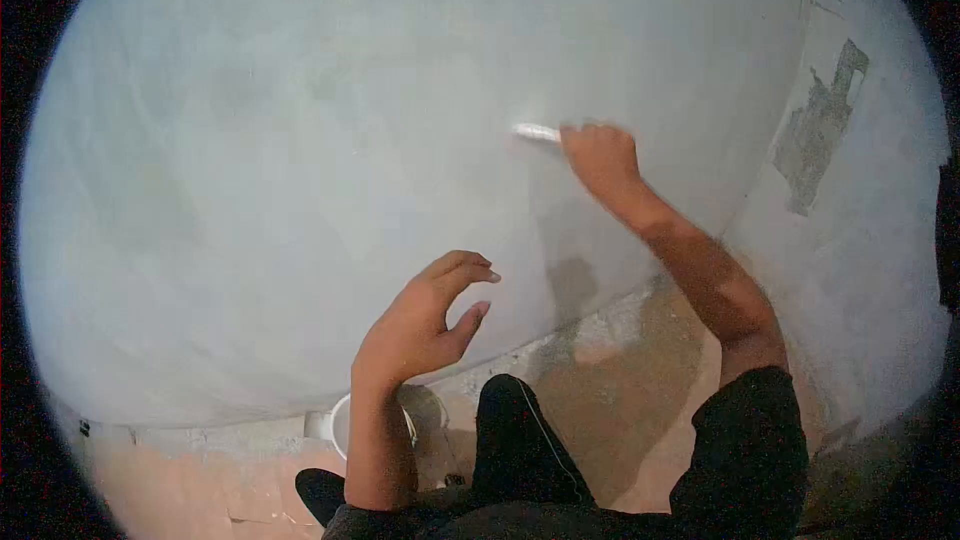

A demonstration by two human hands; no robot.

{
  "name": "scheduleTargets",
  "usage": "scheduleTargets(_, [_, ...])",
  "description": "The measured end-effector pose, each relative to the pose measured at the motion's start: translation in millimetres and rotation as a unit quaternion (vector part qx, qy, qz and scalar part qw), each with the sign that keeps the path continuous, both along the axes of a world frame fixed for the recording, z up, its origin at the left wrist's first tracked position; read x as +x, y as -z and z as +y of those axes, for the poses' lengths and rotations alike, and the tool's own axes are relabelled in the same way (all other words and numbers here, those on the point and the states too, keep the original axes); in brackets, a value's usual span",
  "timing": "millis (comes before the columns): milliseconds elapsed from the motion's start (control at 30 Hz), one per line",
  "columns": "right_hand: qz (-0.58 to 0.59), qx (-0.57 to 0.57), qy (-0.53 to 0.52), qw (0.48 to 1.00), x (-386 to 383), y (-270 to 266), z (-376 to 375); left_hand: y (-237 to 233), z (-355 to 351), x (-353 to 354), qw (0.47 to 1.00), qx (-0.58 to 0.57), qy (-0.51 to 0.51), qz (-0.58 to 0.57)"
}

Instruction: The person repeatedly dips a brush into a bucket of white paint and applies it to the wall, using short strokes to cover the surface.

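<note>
In the upper middle of the head view, my right hand is closed around a slim white brush-like tool. The tool sticks out of the fist to the left, its tip against or very close to the pale wall; blur hides its exact kind and the contact. Lower and to the left, my left hand hangs before the wall with fingers curved and thumb apart. Nothing is in it. Below that hand, partly covered by my left forearm, stands a white bucket on the floor.
A second wall meets this one at a corner on the right and bears a rough grey patch. Brownish floor with whitish marks runs along the wall's foot. My bent knee is close to the wall.
</note>
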State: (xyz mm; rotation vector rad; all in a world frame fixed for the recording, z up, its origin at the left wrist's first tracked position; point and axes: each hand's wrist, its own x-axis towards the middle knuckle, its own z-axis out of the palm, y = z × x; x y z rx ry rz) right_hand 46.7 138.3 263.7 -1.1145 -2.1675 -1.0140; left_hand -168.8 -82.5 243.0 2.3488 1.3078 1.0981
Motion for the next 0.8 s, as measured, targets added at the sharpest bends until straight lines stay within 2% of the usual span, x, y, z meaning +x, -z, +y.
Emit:
scheduleTargets(133, [0.048,0.084,-0.004,0.995,-9,-86,13,-10,-6,3,0.999,0.03,-0.027,-0.007])
scheduleTargets(200, [0.067,0.1,-0.013,0.993,-13,-109,5,-18,-8,0,0.999,0.027,-0.026,-0.022])
scheduleTargets(300, [0.104,0.125,-0.017,0.987,-22,-84,-2,0,-9,-7,0.998,0.024,-0.039,-0.043])
scheduleTargets(400, [0.061,0.12,0.056,0.989,-28,-30,3,-3,-12,-4,0.993,0.035,-0.085,-0.078])
scheduleTargets(567, [-0.007,0.102,0.006,0.995,-44,92,9,21,-2,-11,0.986,0.042,-0.123,-0.106])
scheduleTargets(600, [-0.023,0.054,-0.007,0.998,-41,108,8,22,-2,-9,0.986,0.047,-0.122,-0.102])
scheduleTargets(733, [-0.029,-0.08,-0.031,0.996,-31,111,9,27,-5,-1,0.989,0.046,-0.106,-0.095])
scheduleTargets(800, [-0.03,-0.085,-0.021,0.996,-31,88,16,30,-8,-3,0.989,0.052,-0.094,-0.101])
